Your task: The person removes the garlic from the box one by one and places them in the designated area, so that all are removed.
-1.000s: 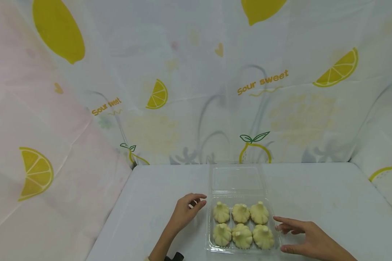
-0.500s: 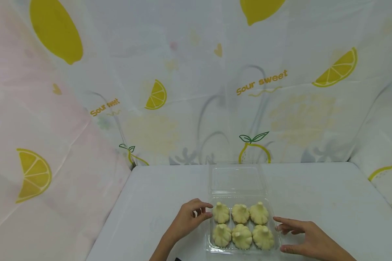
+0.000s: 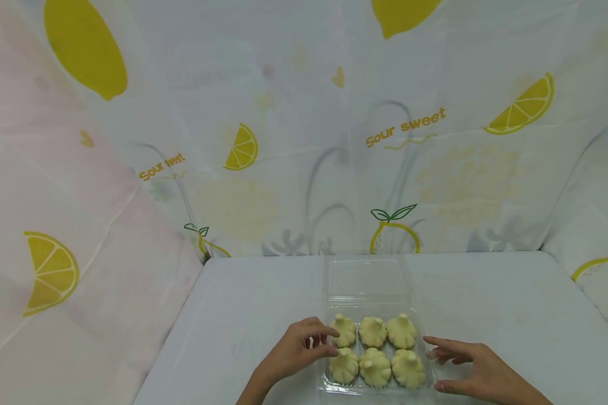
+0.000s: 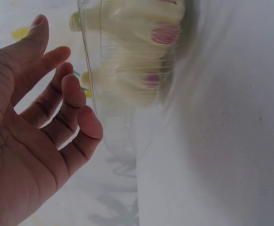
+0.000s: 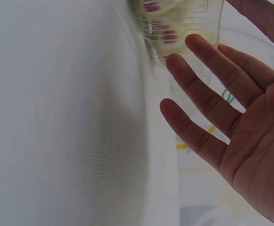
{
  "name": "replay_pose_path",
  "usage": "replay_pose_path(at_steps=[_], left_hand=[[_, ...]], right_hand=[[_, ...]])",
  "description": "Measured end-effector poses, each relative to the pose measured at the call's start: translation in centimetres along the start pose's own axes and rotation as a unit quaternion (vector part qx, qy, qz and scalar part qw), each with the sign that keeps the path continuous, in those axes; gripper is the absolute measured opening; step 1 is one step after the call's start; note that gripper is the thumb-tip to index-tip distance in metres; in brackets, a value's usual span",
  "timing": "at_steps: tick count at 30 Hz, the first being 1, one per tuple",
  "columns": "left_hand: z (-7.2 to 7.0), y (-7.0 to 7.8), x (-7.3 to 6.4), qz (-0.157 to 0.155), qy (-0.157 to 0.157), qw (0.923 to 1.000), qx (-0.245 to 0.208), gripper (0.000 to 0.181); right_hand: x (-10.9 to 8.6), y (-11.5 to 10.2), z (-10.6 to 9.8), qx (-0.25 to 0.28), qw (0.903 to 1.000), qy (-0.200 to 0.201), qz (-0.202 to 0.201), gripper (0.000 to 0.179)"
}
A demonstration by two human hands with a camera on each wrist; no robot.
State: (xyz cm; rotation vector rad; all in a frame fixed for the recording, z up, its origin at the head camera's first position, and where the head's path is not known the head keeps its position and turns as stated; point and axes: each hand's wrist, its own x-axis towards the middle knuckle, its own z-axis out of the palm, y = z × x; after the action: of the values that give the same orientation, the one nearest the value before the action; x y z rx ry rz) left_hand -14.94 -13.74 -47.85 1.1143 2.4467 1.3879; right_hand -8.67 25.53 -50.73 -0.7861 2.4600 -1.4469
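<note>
Several pale garlic bulbs (image 3: 375, 367) sit in two rows inside a clear plastic clamshell box (image 3: 376, 389), their stems pointing up. The box's lid (image 3: 367, 275) is folded back behind it. My left hand (image 3: 302, 347) reaches over the box's left rim, fingers loosely bent, thumb and fingertips right at the left column of bulbs. Nothing is between its fingers in the left wrist view, where purple-marked bulbs (image 4: 151, 35) show through the box wall. At the right wall, my right hand (image 3: 468, 367) is spread, thumb apart, its fingertips close beside the box.
A white table (image 3: 496, 304) bears the box near its front edge. Behind and at both sides hangs a pale curtain (image 3: 284, 84) printed with lemons.
My left hand has moved right and slightly toward me, from beside the box to over its left rim. The right hand, box and bulbs have stayed put.
</note>
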Motion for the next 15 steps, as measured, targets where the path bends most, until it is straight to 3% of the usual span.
replay_pose_path(at_steps=[5, 15], left_hand=[[0.25, -0.1, -0.02, 0.02, -0.02, 0.9996, 0.0, 0.03], [0.71, 0.31, -0.02, 0.003, -0.032, 0.9989, 0.033, 0.026]], right_hand=[[-0.01, -0.04, 0.0, 0.001, 1.0, -0.001, 0.003, 0.064], [-0.01, -0.09, -0.04, 0.003, 1.0, -0.004, -0.001, 0.063]])
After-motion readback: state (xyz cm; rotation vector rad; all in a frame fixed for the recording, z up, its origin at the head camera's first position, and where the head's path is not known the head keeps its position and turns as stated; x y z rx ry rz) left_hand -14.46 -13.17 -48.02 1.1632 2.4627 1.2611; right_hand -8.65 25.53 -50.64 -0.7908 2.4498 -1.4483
